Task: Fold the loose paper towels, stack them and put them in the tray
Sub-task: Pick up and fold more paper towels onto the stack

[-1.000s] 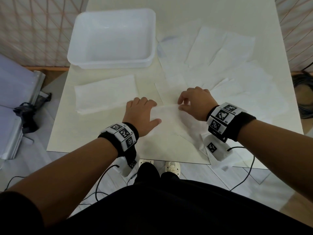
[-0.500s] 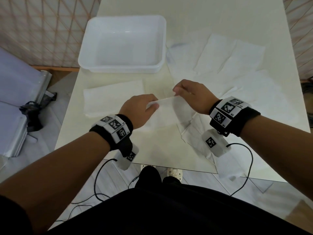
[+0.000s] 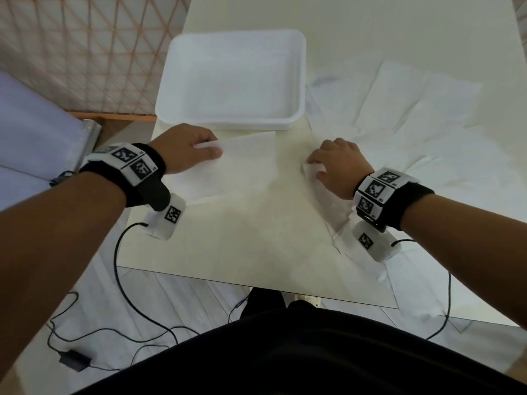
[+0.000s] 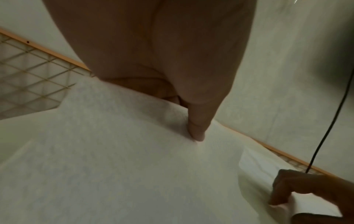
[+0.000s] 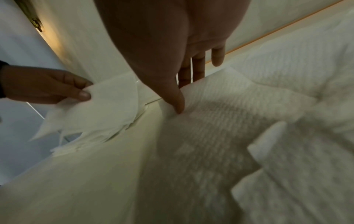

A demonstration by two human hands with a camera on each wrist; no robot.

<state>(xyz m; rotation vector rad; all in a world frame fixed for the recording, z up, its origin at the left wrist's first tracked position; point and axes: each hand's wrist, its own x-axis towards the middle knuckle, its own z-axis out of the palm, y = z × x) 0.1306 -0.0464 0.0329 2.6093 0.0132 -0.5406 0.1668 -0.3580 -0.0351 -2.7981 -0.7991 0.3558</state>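
A folded paper towel (image 3: 242,163) lies in front of the white tray (image 3: 301,81), on top of another folded towel. My left hand (image 3: 209,148) pinches its left end between thumb and fingers; the right wrist view shows that left hand (image 5: 84,91) gripping the folded towel (image 5: 103,109). My right hand (image 3: 312,166) pinches the near-left corner of a loose paper towel (image 3: 330,195) at the centre right. In the right wrist view the thumb (image 5: 178,106) lies on top of this towel (image 5: 220,121), with the other fingers behind its edge. The tray holds nothing.
Several loose unfolded towels (image 3: 413,115) overlap across the right half of the table, some hanging over the front edge (image 3: 413,295). The table's front edge (image 3: 228,282) is close to my body. Cables trail on the floor at the lower left.
Both hands held one folded towel at the table's middle. My left hand has carried it left onto the folded towel by the tray, while my right hand let go and took a loose towel's corner.
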